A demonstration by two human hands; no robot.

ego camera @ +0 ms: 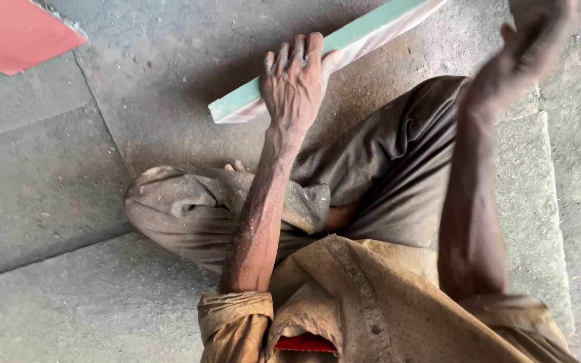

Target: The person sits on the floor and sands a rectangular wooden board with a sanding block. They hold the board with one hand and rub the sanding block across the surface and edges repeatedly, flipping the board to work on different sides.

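Observation:
My left hand rests palm-down on a long teal-painted wooden board, fingers curled over its upper face, pressing near the board's lower-left end. The board runs diagonally from the middle of the view up to the top right. My right hand is raised at the top right, blurred, with the fingers bent; I cannot make out whether anything is in it. I am sitting on a concrete floor with my knees folded, in dusty grey trousers and a tan shirt.
A red-painted board lies at the top left corner. The floor is grey concrete slabs with seams, dusted with sawdust around the teal board. A raised concrete block edge runs along my right side.

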